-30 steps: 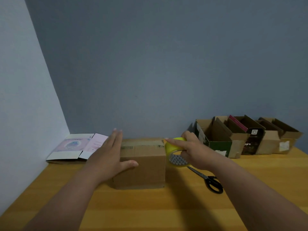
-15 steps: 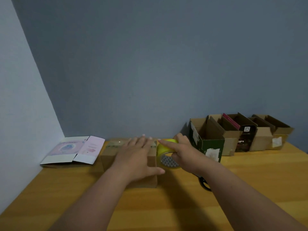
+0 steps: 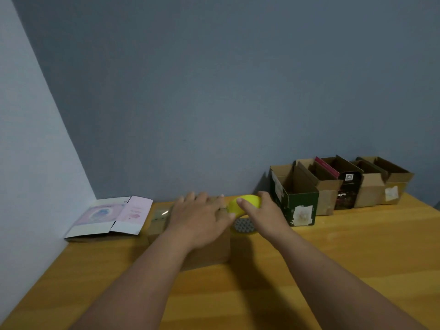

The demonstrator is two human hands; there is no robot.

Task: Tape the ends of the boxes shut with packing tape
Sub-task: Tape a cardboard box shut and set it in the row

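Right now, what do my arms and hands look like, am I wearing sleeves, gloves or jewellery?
Both forearms are bare, with no sleeves in view and no gloves. The left hand wears a thin ring on one finger. The right hand shows no ring, watch or markings.

Room corner, indoor. Back wall: flat blue-grey paint, plain, evenly shaded. Left wall: paler blue-grey, meeting the back wall in a slanted corner line that runs down to the counter. Counter: wooden top, warm honey-yellow, grain in long bands running left to right, its far edge set against the back wall and its left edge against the left wall. Light: soft and dim, with diffuse shadows on the wood. Floor not visible.
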